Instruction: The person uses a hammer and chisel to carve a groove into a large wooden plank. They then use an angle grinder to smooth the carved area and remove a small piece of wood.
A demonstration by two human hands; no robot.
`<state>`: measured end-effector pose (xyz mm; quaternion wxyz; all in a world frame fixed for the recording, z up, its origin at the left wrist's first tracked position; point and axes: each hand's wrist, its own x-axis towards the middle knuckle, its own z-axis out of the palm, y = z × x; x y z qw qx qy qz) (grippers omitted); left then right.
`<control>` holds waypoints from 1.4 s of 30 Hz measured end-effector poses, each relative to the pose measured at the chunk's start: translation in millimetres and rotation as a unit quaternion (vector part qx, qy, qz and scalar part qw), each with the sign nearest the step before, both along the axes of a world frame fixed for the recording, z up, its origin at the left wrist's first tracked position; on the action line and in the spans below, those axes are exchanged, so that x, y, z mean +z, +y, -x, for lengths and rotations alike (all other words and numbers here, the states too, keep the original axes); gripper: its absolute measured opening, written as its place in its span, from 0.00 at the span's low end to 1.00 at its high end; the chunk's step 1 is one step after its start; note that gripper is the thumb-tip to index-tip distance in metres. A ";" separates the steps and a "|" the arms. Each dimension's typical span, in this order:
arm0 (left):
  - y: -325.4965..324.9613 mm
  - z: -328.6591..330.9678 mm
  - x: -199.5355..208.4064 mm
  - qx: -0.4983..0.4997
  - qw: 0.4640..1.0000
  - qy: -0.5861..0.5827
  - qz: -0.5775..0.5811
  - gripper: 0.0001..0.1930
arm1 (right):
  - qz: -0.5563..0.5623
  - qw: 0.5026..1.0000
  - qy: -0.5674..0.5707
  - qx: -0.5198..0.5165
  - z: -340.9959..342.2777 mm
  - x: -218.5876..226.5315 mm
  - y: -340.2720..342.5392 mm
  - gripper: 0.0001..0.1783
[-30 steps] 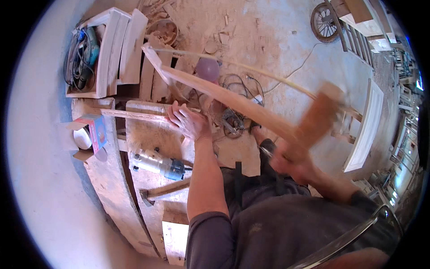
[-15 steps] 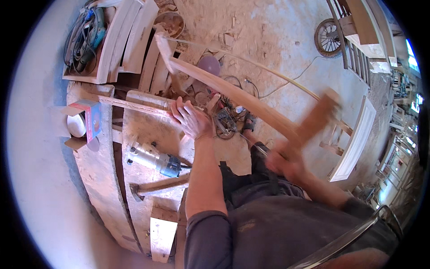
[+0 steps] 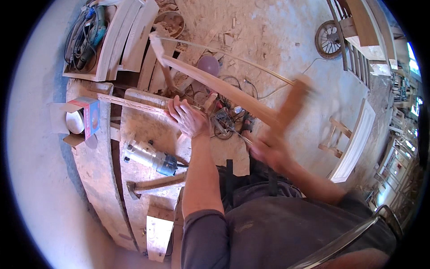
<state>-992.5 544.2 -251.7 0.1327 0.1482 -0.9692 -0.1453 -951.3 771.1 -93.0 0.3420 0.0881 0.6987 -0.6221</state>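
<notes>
A wooden mallet is held over a long strip at a dusty bench.

The left hand [image 3: 190,119] is laid flat, fingers released and spread, on a thin wooden slat [image 3: 130,103] lying across the bench [image 3: 96,179]. The right hand [image 3: 268,150] is blurred, its fingers clenched round the handle of a wooden mallet [image 3: 293,101], which is raised just above a long curved wooden strip [image 3: 215,83] slanting over the floor. An electric router [image 3: 150,157] and a hammer [image 3: 154,184] are seen on the bench near the left forearm.
</notes>
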 end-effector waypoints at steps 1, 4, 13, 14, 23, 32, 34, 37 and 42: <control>-1.1 -2.9 -3.5 0.001 1.000 -0.009 0.008 0.19 | -0.038 0.999 0.012 0.018 17.1 -21.3 -24.8 0.14; -8.2 0.6 -16.1 0.004 1.000 -0.015 0.026 0.22 | 0.061 0.992 -0.093 -0.059 37.9 -27.4 -53.4 0.17; -0.5 -2.3 -0.8 0.002 1.000 0.009 0.007 0.22 | 0.065 0.995 -0.035 -0.060 -21.3 23.0 16.0 0.19; 0.1 -0.1 1.5 0.001 1.000 0.005 0.006 0.22 | 0.029 0.992 -0.096 -0.078 -9.3 -13.1 -6.2 0.19; -0.6 -10.0 -9.3 0.008 1.000 -0.013 0.025 0.20 | 0.107 0.991 -0.055 -0.050 -48.0 21.1 32.5 0.21; 0.0 -2.1 -4.3 -0.011 1.000 0.002 0.006 0.23 | 0.254 0.933 -0.133 -0.216 4.9 -82.2 -48.7 0.17; 0.2 -5.3 -4.2 -0.006 1.000 -0.001 -0.001 0.24 | 0.159 0.972 -0.095 -0.144 11.4 -69.3 -50.1 0.17; -3.7 0.6 -5.1 -0.002 1.000 -0.010 0.012 0.25 | 0.040 0.999 -0.020 -0.017 -32.1 -38.2 -4.7 0.16; -2.6 -14.2 -6.6 -0.014 1.000 -0.015 0.000 0.26 | 0.169 0.980 -0.028 -0.104 -82.2 40.8 51.0 0.13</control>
